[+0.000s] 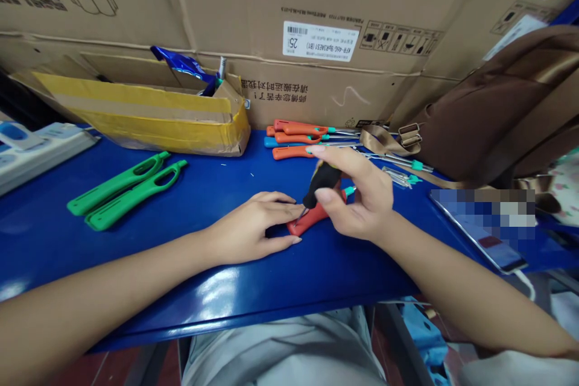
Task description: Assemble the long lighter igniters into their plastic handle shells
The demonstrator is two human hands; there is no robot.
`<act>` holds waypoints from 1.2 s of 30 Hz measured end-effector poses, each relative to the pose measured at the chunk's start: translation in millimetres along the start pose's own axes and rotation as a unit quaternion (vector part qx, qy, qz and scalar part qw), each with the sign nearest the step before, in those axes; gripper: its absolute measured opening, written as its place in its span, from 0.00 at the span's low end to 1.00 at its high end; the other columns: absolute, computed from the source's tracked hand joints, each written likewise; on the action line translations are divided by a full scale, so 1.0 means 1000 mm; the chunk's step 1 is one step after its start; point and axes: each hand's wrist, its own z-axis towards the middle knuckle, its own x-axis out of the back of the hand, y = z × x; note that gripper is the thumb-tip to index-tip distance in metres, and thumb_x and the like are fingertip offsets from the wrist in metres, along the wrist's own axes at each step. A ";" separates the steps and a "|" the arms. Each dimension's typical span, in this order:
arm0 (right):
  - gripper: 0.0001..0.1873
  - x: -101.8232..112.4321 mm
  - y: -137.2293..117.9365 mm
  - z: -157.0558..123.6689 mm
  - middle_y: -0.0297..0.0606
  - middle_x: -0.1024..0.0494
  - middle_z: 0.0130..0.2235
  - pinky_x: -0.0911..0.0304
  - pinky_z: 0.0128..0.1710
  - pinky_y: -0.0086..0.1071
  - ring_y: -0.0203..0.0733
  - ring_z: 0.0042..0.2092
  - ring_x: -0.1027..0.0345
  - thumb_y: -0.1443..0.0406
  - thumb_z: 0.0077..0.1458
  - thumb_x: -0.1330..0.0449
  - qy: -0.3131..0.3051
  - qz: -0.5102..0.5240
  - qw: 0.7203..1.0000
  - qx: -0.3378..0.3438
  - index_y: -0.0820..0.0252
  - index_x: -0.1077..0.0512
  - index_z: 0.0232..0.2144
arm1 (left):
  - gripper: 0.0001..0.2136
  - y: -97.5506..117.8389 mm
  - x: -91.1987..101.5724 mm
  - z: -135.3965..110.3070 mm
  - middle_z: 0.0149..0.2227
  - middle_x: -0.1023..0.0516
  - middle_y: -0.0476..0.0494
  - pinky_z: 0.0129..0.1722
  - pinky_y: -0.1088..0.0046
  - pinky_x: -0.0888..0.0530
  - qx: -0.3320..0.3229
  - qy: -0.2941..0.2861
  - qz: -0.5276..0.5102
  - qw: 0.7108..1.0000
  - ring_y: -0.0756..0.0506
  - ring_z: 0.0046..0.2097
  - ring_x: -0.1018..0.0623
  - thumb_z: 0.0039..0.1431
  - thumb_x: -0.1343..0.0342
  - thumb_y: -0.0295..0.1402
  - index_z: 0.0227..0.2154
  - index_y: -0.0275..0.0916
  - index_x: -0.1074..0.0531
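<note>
My right hand (362,193) grips a screwdriver with a black handle (322,184), tilted, its thin shaft pointing down. The tip meets the end of a red stick lighter (311,217) lying on the blue table. My left hand (257,226) rests low beside that lighter, fingertips at its far side and thumb at its near side, holding it in place. Part of the lighter is hidden behind my right hand. Beyond it lie several orange stick lighters (294,152) and a blue one (271,142). To the left are two green lighter casings (136,196) without metal rods.
A yellow-taped cardboard box (181,129) stands at the back left, by a white power strip (49,145). Loose metal rods with green ends (400,177) lie right of centre. A phone (474,229) with a cable and a brown bag (493,102) occupy the right.
</note>
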 end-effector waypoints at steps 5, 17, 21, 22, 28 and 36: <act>0.24 -0.001 -0.003 0.002 0.42 0.22 0.54 0.23 0.31 0.34 0.39 0.37 0.22 0.63 0.69 0.46 -0.046 0.128 0.985 -0.104 0.52 0.37 0.65 | 0.19 -0.001 -0.001 0.000 0.58 0.21 0.42 0.63 0.54 0.32 -0.008 0.000 -0.004 1.000 0.38 0.61 0.26 0.67 0.41 0.37 0.59 0.44 0.27; 0.24 -0.001 -0.004 0.005 0.42 0.22 0.53 0.21 0.35 0.33 0.42 0.45 0.22 0.65 0.67 0.44 -0.061 0.138 0.985 -0.086 0.52 0.37 0.63 | 0.18 0.002 0.001 0.001 0.57 0.20 0.41 0.62 0.55 0.31 -0.008 0.003 -0.008 1.000 0.38 0.60 0.25 0.67 0.40 0.37 0.58 0.43 0.26; 0.20 -0.001 0.000 0.005 0.39 0.18 0.47 0.22 0.42 0.36 0.43 0.43 0.21 0.64 0.57 0.31 0.025 0.027 0.999 0.011 0.54 0.27 0.52 | 0.16 0.002 0.000 0.001 0.55 0.19 0.40 0.61 0.54 0.30 -0.006 0.012 -0.013 1.000 0.38 0.59 0.25 0.66 0.40 0.37 0.54 0.42 0.23; 0.19 0.000 0.000 0.005 0.38 0.18 0.45 0.22 0.43 0.36 0.43 0.42 0.21 0.64 0.59 0.32 0.030 0.022 0.999 0.019 0.54 0.27 0.52 | 0.16 0.002 0.000 0.001 0.55 0.19 0.40 0.61 0.54 0.30 -0.005 0.014 -0.013 1.000 0.38 0.59 0.25 0.66 0.40 0.38 0.55 0.42 0.23; 0.22 0.000 -0.004 0.004 0.43 0.22 0.53 0.22 0.31 0.32 0.41 0.41 0.21 0.63 0.68 0.46 -0.069 0.159 0.977 -0.125 0.53 0.36 0.63 | 0.21 -0.001 -0.002 0.000 0.57 0.20 0.41 0.61 0.55 0.30 -0.014 0.016 -0.014 1.000 0.38 0.59 0.25 0.66 0.39 0.38 0.61 0.43 0.28; 0.18 0.003 -0.006 0.007 0.39 0.18 0.48 0.24 0.28 0.32 0.40 0.34 0.22 0.63 0.65 0.39 -0.019 0.077 0.995 -0.065 0.51 0.29 0.57 | 0.18 0.000 -0.002 0.002 0.55 0.19 0.41 0.60 0.57 0.29 -0.014 0.020 -0.016 1.000 0.38 0.59 0.24 0.66 0.39 0.38 0.56 0.41 0.25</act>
